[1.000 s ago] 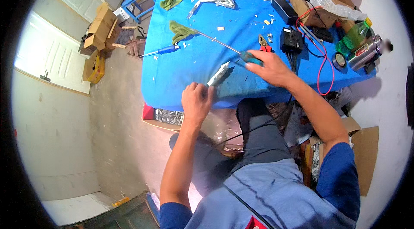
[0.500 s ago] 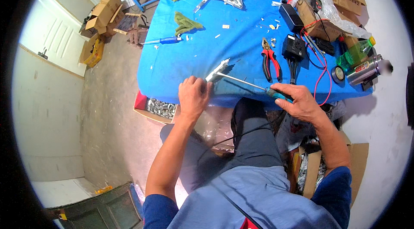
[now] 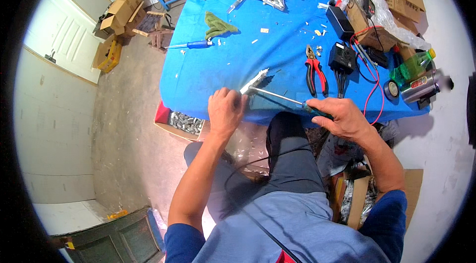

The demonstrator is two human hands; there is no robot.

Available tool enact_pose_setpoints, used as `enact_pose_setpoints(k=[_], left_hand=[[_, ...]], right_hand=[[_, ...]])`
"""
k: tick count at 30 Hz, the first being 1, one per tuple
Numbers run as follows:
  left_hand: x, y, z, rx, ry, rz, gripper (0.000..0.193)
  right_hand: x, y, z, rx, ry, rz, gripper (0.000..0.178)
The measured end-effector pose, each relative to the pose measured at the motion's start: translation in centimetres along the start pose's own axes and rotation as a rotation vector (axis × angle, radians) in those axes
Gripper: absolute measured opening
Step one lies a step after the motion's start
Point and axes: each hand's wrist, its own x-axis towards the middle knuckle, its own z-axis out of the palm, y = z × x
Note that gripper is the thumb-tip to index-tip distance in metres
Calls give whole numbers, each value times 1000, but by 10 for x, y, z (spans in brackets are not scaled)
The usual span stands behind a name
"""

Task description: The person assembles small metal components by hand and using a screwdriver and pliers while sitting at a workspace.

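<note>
Silvery-white, a slim piece (image 3: 254,81) pokes beyond the left hand (image 3: 226,109), fingers curled around its near end; the right hand (image 3: 341,116), fingers closed, grips a screwdriver (image 3: 277,96), tip against the piece; pliers (image 3: 313,63) lie beyond those fingers

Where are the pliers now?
Head view: pliers right of centre on the blue table, just left of the cabled black box, beyond the right hand.

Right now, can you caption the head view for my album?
Left hand holds a silvery part; right hand aims a screwdriver there.
</note>
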Motion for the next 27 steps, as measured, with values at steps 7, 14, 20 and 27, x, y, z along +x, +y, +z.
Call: enact_pose_setpoints(k=[7, 14, 20, 27], left_hand=[[-1, 0, 1, -4, 9, -19, 22], [0, 1, -2, -28, -16, -60, 26], [2, 3, -3, -51, -4, -86, 27], [1, -1, -1, -34, -11, -52, 27]], right_hand=[[28, 7, -25, 160, -162, 66, 35], [61, 22, -50, 438, -435, 401, 36], [53, 35, -41, 609, -423, 566, 38], [39, -1, -37, 193, -243, 214, 36]])
